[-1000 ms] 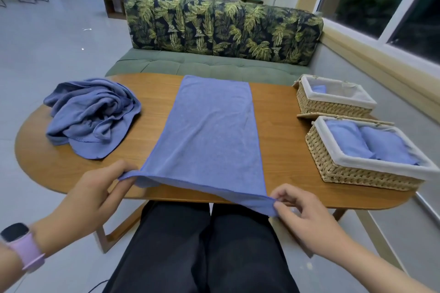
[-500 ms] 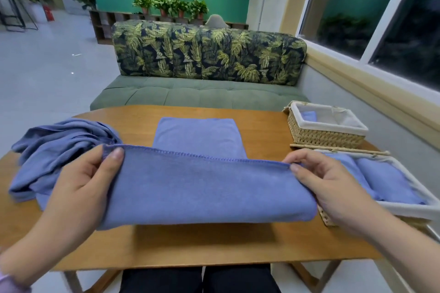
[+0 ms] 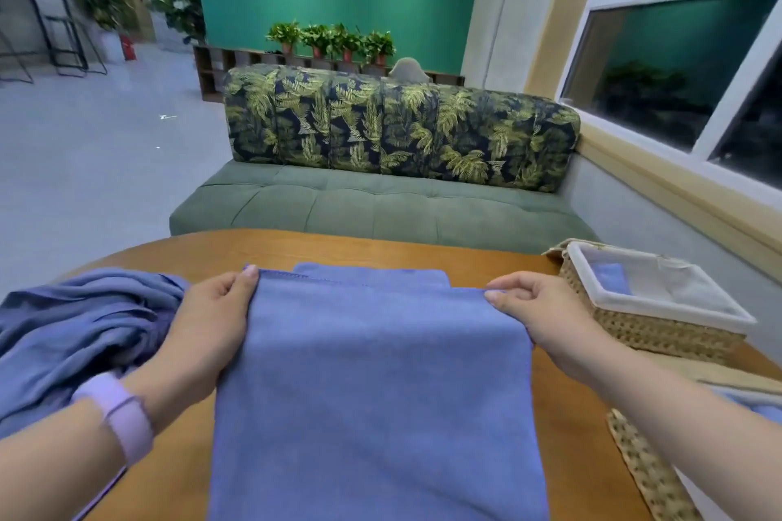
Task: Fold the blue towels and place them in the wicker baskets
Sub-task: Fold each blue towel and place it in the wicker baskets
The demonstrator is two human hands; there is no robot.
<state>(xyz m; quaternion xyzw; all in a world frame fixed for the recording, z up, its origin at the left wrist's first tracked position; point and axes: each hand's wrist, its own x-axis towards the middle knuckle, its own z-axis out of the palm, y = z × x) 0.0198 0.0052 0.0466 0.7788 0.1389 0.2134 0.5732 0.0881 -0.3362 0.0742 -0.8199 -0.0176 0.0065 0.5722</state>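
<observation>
Towel [image 3: 372,385] lies folded over on the worktop [image 3: 563,448], its near fold toward the person. The left hand [image 3: 211,321] and right hand [image 3: 537,317] each pinch a far corner of the upper layer, which lies just short of the lower layer's far edge. It looks soft, light and floppy, best held at the corners. A heap of towels [image 3: 80,334] sits left; a wicker basket [image 3: 651,305] stands far right.
</observation>
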